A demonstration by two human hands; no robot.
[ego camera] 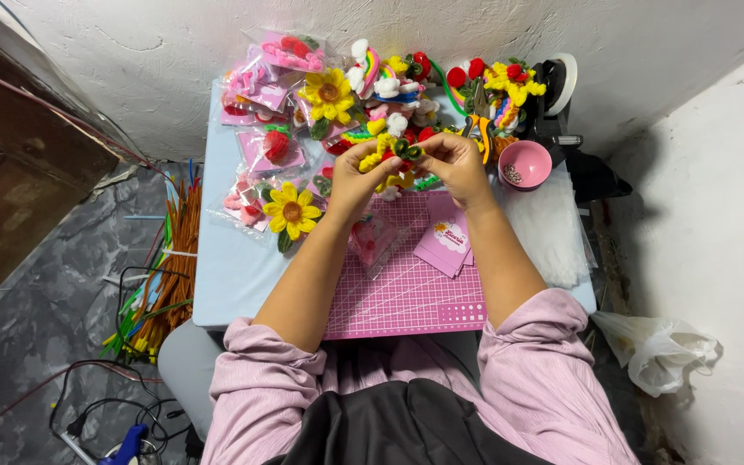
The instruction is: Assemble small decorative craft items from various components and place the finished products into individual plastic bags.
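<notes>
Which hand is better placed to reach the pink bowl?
Likely the right hand. The pink bowl sits just beside it on the table's right side, nothing between. The left hand would have to cross over. Both hands pinch the small green-and-yellow piece.

Bright even light from above; soft shadows; sharp centre, wide-angle bending at edges; dim left floor.

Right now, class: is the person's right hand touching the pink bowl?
Apart. The head view shows the right hand left of the pink bowl, with bare table between them.
</notes>
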